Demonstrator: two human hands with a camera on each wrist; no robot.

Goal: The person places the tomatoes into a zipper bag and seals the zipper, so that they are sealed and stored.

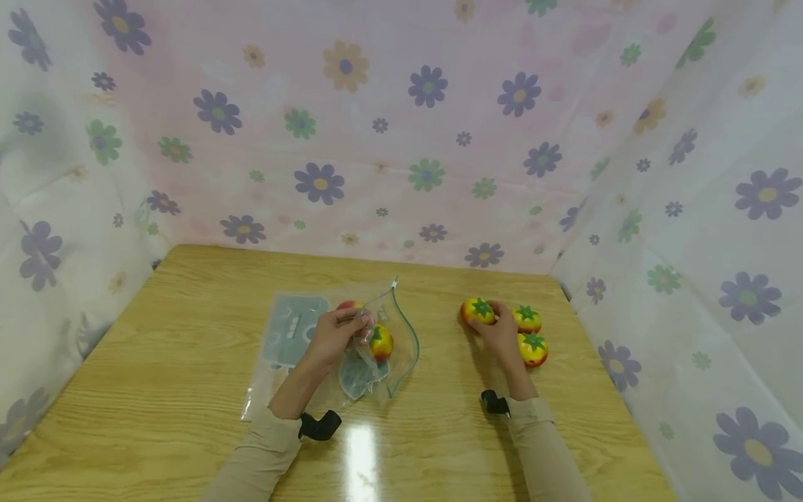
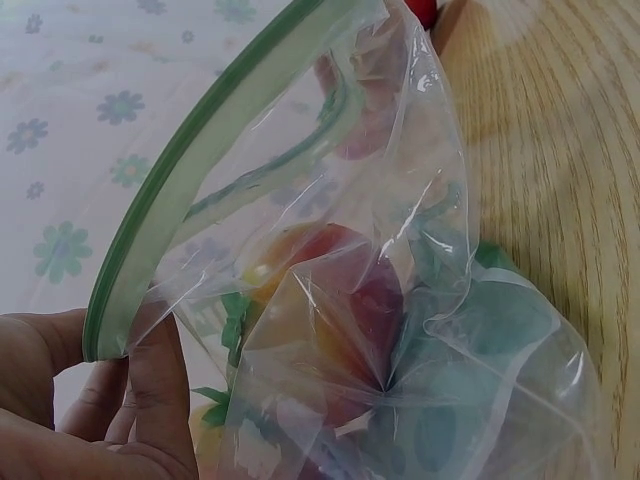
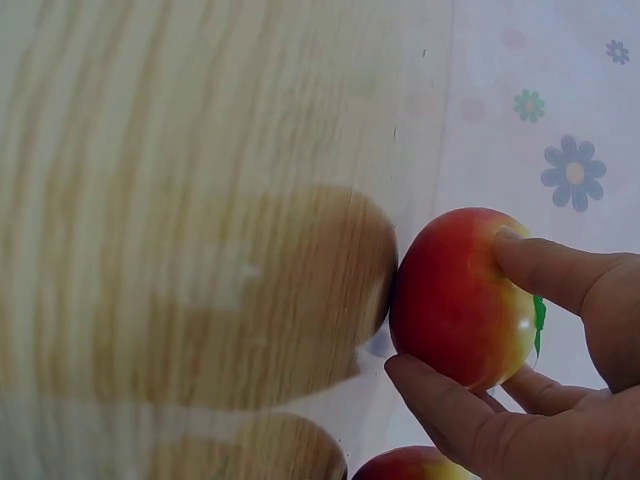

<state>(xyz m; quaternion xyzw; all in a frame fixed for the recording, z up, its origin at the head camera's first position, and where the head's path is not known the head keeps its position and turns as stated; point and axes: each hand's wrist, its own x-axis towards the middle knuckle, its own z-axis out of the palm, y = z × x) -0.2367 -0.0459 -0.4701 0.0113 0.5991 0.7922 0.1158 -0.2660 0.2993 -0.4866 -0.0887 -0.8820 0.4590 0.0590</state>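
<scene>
A clear zip bag with a green edge (image 1: 410, 333) stands with its mouth apart; my left hand (image 1: 335, 338) pinches its rim, as the left wrist view also shows, with the hand (image 2: 120, 400) at the green strip (image 2: 150, 190). Inside the bag lies a red-yellow fruit (image 2: 350, 310) with green leaves. My right hand (image 1: 504, 338) grips another such fruit (image 1: 477, 311) by its sides. In the right wrist view the thumb and fingers of the hand (image 3: 560, 350) hold that fruit (image 3: 460, 300) close to the table.
Two more red-yellow fruits (image 1: 527, 319) (image 1: 533, 350) sit just right of my right hand. A flat clear bag with a grey-blue print (image 1: 288, 338) lies on the wooden table (image 1: 188, 362) to the left. Flowered cloth (image 1: 389, 139) surrounds the table's back and sides.
</scene>
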